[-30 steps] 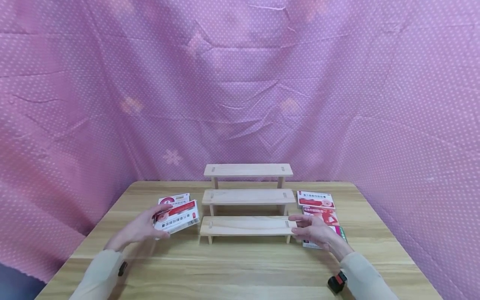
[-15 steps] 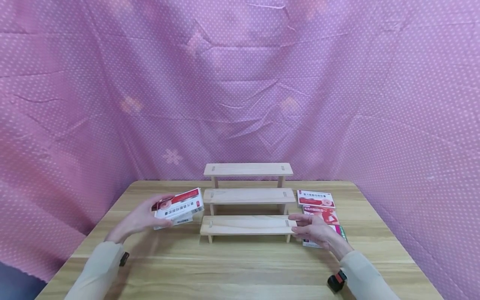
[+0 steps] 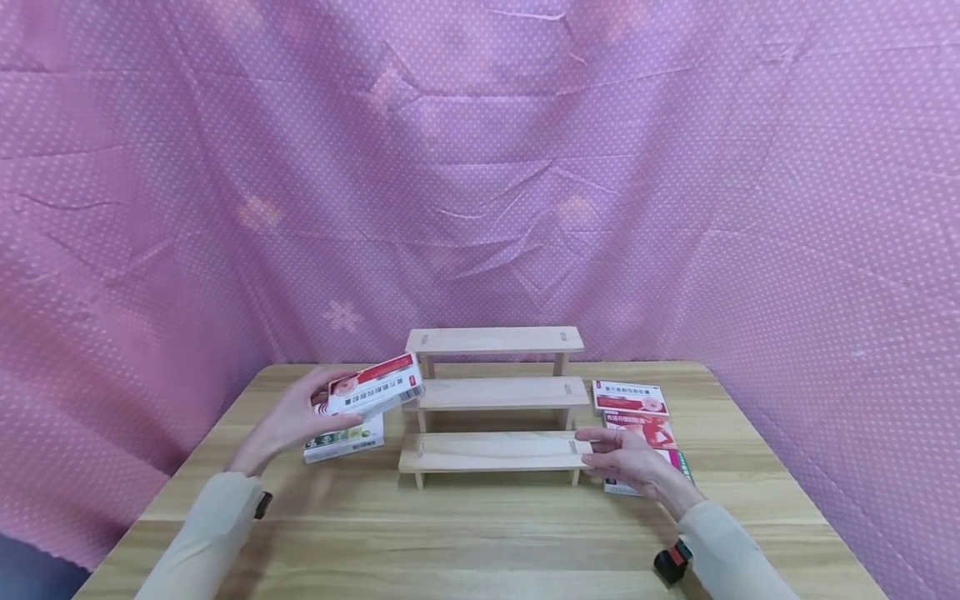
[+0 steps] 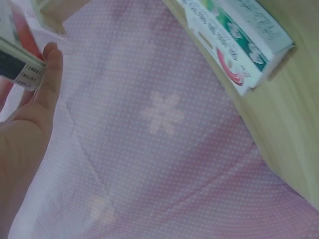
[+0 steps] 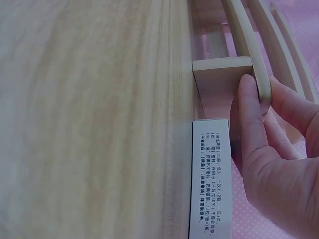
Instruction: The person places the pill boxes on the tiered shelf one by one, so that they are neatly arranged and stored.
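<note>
My left hand (image 3: 296, 417) grips a white and red medicine box (image 3: 378, 386), thumb along its near side and fingers at the back. Tilted, the box is held up off the table, its right corner overlapping the left end of the middle shelf in the head view. Below it lies a white and green medicine box (image 3: 347, 440), partly covered by the hand. My right hand (image 3: 633, 462) pinches the right end of the lowest shelf of a wooden three-step stand (image 3: 491, 450). In the right wrist view, thumb and fingers (image 5: 249, 109) lie on both faces of that shelf board (image 5: 244, 35).
On the right, a white and red box (image 3: 630, 398), a red box (image 3: 641, 427) and a third box (image 3: 621, 487) lie in a row, the third partly behind my right hand. A pink dotted cloth (image 3: 480, 208) hangs behind the wooden table (image 3: 480, 542).
My left hand has lifted the white and red medicine box up and to the right, uncovering the white and green box below. The right hand has stayed on the stand.
</note>
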{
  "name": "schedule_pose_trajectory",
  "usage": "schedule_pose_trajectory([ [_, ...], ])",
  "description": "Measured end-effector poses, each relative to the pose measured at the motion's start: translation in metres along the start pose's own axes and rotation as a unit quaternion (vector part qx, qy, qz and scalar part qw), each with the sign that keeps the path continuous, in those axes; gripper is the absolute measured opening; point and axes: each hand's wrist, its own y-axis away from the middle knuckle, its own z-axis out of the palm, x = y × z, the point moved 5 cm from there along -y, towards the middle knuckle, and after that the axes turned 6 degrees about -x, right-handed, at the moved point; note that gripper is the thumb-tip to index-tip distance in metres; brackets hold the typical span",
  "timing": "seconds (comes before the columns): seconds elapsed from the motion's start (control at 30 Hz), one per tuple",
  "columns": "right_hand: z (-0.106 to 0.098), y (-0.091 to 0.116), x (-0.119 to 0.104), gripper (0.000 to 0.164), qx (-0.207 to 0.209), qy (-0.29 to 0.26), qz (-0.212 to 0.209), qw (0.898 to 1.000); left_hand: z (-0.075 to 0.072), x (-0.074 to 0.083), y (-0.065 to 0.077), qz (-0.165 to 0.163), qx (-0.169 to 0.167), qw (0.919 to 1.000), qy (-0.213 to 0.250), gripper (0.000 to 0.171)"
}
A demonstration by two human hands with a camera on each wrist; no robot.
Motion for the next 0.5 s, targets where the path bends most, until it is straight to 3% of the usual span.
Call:
schedule_pose_trajectory([
  [0.33, 0.001, -0.002, 0.002, 0.055, 0.002, 0.000, 0.002, 1.000, 0.001, 0.024, -0.020, 0.033, 0.045, 0.9984, -0.008, 0.074],
  [0.5, 0.001, -0.001, 0.002, 0.055, 0.007, 0.004, 0.003, 1.000, 0.007, 0.035, -0.034, 0.052, 0.040, 0.9977, 0.018, 0.074],
])
